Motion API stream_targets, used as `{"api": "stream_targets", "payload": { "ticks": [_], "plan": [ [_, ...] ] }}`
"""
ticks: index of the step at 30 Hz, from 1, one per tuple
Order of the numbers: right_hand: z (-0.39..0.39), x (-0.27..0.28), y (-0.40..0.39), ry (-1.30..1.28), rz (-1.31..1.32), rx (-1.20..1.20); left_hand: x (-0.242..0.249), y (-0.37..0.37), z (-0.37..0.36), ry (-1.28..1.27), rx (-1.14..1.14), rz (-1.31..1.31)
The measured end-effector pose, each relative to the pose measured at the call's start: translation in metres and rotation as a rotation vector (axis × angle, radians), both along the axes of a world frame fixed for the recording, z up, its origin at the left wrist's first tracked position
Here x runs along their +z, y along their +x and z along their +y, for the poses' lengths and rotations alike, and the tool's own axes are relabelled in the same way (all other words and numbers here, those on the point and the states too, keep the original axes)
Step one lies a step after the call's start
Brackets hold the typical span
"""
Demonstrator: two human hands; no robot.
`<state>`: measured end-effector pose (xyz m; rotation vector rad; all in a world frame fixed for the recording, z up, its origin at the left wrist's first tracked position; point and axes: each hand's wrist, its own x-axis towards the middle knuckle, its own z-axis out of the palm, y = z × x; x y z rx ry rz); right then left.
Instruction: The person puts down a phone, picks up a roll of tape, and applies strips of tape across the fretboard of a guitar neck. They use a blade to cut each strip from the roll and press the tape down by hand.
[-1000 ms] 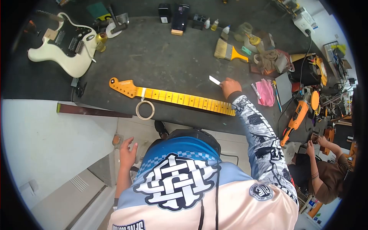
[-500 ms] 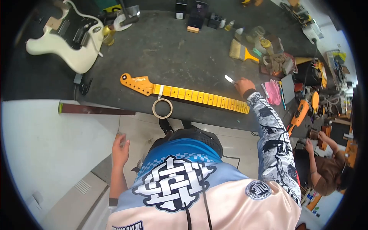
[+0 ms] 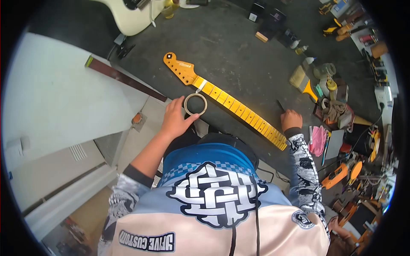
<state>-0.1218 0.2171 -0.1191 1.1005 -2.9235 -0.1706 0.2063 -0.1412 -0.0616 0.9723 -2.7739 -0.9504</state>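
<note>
A maple guitar neck (image 3: 239, 110) lies slantwise on the dark bench, with a short pale strip of masking tape (image 3: 201, 84) across it near the headstock. From that strip a masking tape roll (image 3: 188, 97) extends at the bench's front edge. My left hand (image 3: 174, 117) is at the roll, fingers stretched along its left side and thumb at its lower rim. To the right of the neck, my right hand (image 3: 292, 119) is closed around a small knife (image 3: 279, 105). Its narrow blade points up and left; my fist hides the handle.
At the upper left rests a white guitar body (image 3: 128, 19). A wide brush (image 3: 301, 81), a glass jar (image 3: 325, 70), a pink cloth (image 3: 317, 140) and several tools crowd the right side. A dark red bar (image 3: 126, 79) slants at the left. Another person's hand (image 3: 339, 229) shows at the lower right.
My left hand has come up and right from beside my body to the tape roll. My view has turned and shifted; the knife stays in my right hand, its blade now looking dark.
</note>
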Motion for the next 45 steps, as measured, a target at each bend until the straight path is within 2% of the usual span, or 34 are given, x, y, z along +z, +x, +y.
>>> {"api": "stream_targets", "payload": {
  "ticks": [5, 6, 9, 10, 13, 15, 16, 19, 20, 23, 26, 28, 33, 34, 37, 45],
  "plan": [
    [0.002, -0.003, -0.006, -0.159, -0.01, -0.139, -0.024, -0.052, 0.022, -0.07, 0.081, -0.137],
    [0.001, -0.003, -0.007, -0.29, -0.011, -0.155, -0.026, -0.06, 0.026, -0.085, 0.095, -0.168],
    [0.003, 0.002, -0.006, -0.64, -0.288, -0.405, -0.028, -0.068, 0.023, -0.047, 0.119, -0.237],
    [0.01, -0.01, -0.011, -0.86, -0.575, -0.476, -0.027, -0.069, 0.02, -0.023, 0.122, -0.254],
    [-0.01, 0.007, 0.022, -1.039, -0.861, -0.519, -0.009, -0.069, 0.007, 0.118, 0.061, -0.337],
    [-0.041, 0.032, 0.055, -1.06, -0.997, -0.417, -0.017, -0.065, -0.003, 0.295, 0.111, -0.267],
    [-0.058, 0.043, 0.069, -1.042, -1.046, -0.399, -0.02, -0.064, -0.009, 0.384, 0.132, -0.23],
    [-0.103, 0.058, 0.103, -0.918, -1.026, -0.221, -0.021, -0.063, -0.033, 1.113, 0.268, -0.154],
    [-0.117, 0.057, 0.112, -0.891, -1.019, -0.211, -0.021, -0.061, -0.037, 1.148, 0.282, -0.15],
    [-0.158, 0.06, 0.126, -0.811, -0.974, -0.149, -0.029, -0.055, -0.044, 1.225, 0.244, -0.095],
    [-0.189, 0.065, 0.133, -0.713, -0.887, -0.036, -0.01, -0.055, -0.042, 1.148, 0.314, -0.048],
    [-0.204, 0.07, 0.137, -0.637, -0.879, -0.008, -0.019, -0.047, -0.043, 1.114, 0.253, 0.015],
    [-0.221, 0.069, 0.14, -0.557, -0.652, 0.267, -0.035, -0.035, -0.047, 1.141, 0.121, 0.086],
    [-0.224, 0.07, 0.141, -0.548, -0.613, 0.309, -0.035, -0.035, -0.045, 1.053, 0.127, 0.132],
    [-0.227, 0.067, 0.142, -0.505, -0.556, 0.393, -0.015, -0.039, -0.053, 1.142, 0.139, -0.027],
    [-0.232, 0.068, 0.145, -0.403, -0.425, 0.496, -0.014, -0.042, -0.056, 1.104, 0.11, -0.024]
  ]
}}
